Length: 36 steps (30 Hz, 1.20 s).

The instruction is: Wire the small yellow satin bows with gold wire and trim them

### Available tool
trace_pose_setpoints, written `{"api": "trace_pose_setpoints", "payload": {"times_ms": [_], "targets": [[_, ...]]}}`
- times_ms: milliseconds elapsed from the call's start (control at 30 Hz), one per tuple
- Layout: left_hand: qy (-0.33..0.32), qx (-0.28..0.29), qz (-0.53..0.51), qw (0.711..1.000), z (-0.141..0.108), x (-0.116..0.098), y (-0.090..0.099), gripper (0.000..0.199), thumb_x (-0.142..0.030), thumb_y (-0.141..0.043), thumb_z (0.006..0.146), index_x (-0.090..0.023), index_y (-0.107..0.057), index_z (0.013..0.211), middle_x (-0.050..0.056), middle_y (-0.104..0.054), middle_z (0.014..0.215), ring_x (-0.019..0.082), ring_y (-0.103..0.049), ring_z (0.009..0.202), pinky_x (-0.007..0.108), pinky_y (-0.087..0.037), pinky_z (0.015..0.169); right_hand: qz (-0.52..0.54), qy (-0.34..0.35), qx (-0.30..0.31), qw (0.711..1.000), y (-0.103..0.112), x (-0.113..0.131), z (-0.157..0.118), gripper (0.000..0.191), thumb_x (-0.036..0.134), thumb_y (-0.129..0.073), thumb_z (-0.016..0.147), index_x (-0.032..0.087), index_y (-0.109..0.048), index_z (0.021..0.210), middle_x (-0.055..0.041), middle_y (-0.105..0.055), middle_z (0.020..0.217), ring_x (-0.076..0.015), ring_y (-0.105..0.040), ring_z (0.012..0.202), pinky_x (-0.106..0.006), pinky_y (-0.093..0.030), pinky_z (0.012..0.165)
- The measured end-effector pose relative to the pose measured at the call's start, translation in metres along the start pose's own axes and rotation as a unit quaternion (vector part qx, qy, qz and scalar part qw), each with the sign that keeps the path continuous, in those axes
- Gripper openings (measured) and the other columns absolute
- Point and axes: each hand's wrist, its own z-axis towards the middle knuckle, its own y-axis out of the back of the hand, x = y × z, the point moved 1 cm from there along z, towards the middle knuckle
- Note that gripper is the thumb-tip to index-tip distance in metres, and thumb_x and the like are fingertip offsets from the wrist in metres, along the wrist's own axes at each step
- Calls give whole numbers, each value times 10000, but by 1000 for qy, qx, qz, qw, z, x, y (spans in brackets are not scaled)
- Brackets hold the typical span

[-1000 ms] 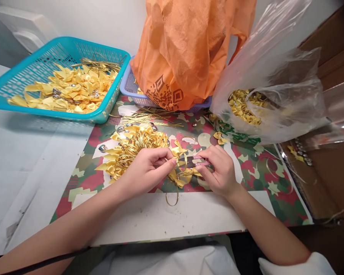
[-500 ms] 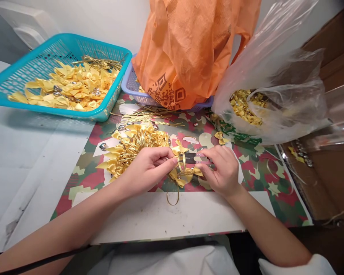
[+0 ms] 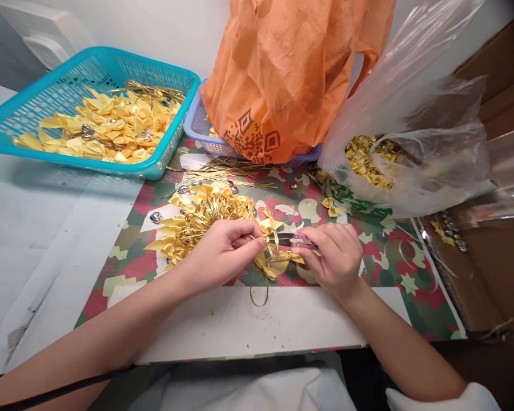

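My left hand [image 3: 235,245] is closed, pinching a yellow satin bow [image 3: 269,224] with loops of gold tie hanging from it. My right hand [image 3: 332,251] grips small pliers [image 3: 302,241] by their pinkish handles. Their dark jaws point left and reach the gold loops beside my left fingertips. Just below, more yellow bows [image 3: 270,267] lie on the mat, and one gold loop [image 3: 259,297] extends onto the white sheet. Left of and behind my left hand sits a heap of yellow bows with gold ties [image 3: 205,214].
A teal basket [image 3: 145,166] of yellow bows stands at back left. Behind the heap are loose gold ties [image 3: 235,174], a purple basket [image 3: 197,123] and an orange bag [image 3: 291,74]. A clear plastic bag [image 3: 437,165] of bows is at right, near cardboard [image 3: 492,268]. A patterned mat [image 3: 124,257] lies underneath.
The plier handles, apart before, are now squeezed closer together in my right hand, and the tool has turned slightly. My left hand keeps its pinch on the bow.
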Motion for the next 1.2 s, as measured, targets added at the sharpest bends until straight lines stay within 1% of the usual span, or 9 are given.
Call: {"api": "trace_pose_setpoints", "payload": {"times_ms": [300, 600, 833, 1000, 1200], "targets": [[11, -2, -13, 1000, 1, 1, -1, 250, -315, -495, 881, -188, -506, 667, -67, -379, 512, 65, -371, 432, 182, -273, 398, -17, 17, -12, 1000, 0, 1, 0, 279, 383, -492, 983, 169, -634, 873, -10, -602, 637, -145, -480, 602, -313, -272, 600], [-2, -4, 1, 1000, 1, 4, -1, 251, -322, -502, 895, -181, -511, 687, -70, -369, 519, 58, -341, 431, 176, -239, 401, -23, 10, 4, 1000, 0, 0, 0, 279, 388, -503, 976, 171, -633, 859, -10, -614, 659, -144, -467, 608, -310, -270, 611], [-11, -13, 11, 1000, 1, 0, 0, 275, -321, -516, 887, -178, -504, 652, -68, -354, 511, 63, -329, 443, 181, -245, 411, -29, 7, 10, 1000, 0, -1, -1, 273, 408, -510, 968, 182, -627, 868, -6, -608, 644, -152, -458, 595, -311, -274, 605], [0, -3, 7, 1000, 0, 3, 0, 238, -309, -508, 887, -177, -518, 689, -68, -383, 510, 57, -342, 421, 174, -239, 400, -28, 11, 13, 999, 0, -1, 0, 263, 395, -514, 968, 180, -621, 860, -8, -604, 643, -153, -447, 593, -310, -270, 605], [3, -4, 10, 1000, 1, 4, 0, 220, -315, -544, 862, -172, -535, 695, -75, -343, 518, 57, -304, 434, 178, -236, 412, -32, 13, 14, 999, -1, 0, 0, 302, 388, -478, 983, 172, -618, 826, -10, -578, 617, -153, -418, 580, -307, -267, 600]]}}
